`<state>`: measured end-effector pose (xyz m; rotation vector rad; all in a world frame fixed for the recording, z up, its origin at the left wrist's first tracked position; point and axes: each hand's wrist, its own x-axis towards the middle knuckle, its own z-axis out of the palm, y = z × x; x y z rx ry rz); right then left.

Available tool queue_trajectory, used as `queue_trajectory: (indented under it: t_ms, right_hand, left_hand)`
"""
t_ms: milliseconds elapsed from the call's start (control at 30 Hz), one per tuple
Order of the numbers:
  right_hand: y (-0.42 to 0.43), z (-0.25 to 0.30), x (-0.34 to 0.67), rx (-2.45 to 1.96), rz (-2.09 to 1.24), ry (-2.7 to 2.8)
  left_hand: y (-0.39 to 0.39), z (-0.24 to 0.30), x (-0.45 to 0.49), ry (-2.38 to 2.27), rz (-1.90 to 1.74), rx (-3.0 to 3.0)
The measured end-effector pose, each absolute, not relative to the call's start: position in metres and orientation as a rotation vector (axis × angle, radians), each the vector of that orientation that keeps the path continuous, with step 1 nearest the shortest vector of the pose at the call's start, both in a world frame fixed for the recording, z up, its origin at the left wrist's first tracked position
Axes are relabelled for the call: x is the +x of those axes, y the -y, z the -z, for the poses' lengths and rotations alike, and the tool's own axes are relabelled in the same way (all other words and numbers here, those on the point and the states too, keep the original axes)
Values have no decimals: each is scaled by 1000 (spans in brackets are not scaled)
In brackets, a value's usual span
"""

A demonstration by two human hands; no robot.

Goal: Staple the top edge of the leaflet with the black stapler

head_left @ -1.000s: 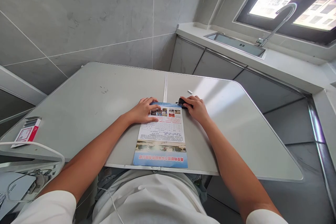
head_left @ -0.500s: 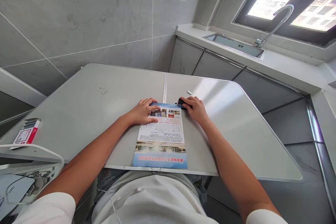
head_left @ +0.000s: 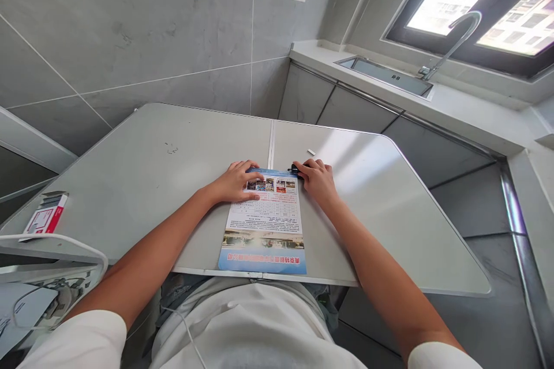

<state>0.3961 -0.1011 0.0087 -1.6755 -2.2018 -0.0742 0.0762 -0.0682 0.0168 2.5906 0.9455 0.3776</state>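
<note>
A printed leaflet (head_left: 264, 222) lies flat on the folding table (head_left: 203, 138), its print upside down to me and its near edge close to the table's front. My left hand (head_left: 238, 181) rests on its upper left part, thumb and fingers spread over the paper. At the upper right corner, my right hand (head_left: 318, 177) is closed around a small black stapler (head_left: 295, 169). The stapler's front end meets the leaflet's corner; most of its body is hidden under my fingers. Just beyond this hand is a small white strip (head_left: 311, 152).
A red-and-white box (head_left: 47, 216) with grey strips on it sits at the table's left edge. A white cable or tube (head_left: 86, 246) curves beside my left arm. Beyond the table are a tiled wall and a counter with a sink (head_left: 385, 76) and tap (head_left: 454, 46).
My right hand and the stapler have shifted very slightly, the fingers pressed lower over its black top. The left hand and the leaflet stay in place; the view has moved a little.
</note>
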Motion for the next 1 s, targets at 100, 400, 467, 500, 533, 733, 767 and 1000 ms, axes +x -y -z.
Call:
queue_trajectory:
  t_ms: [100,400,467,500,533,733,767,1000]
  right_hand:
    - [103,-11,388,-1727,124,2249]
    - [97,-9,420,-1509,-130,2223]
    - [94,-6,433,-1456,-234,2175]
    - [92,-5,438,-1466,-263,2139]
    - [91,-3,441,-1502,-269,2096]
    - [89,-2,447,-1823,-127,1788]
    - [89,-3,446,-1841,-112,1749]
    - [103,-17,403,-1589,-91,1606]
  left_hand:
    - [68,-17,76,-944,-375,2589]
    - [66,-15,72,-958,-348,2597]
    - [67,-15,72,-955,-347,2598]
    - [67,-15,72,-955,-351,2598]
    - [67,-15,72,-955,-357,2598]
    - [67,-16,71,-956,-370,2586]
    - [67,-16,71,-957,-369,2587]
    - [66,-16,72,-962,-375,2560]
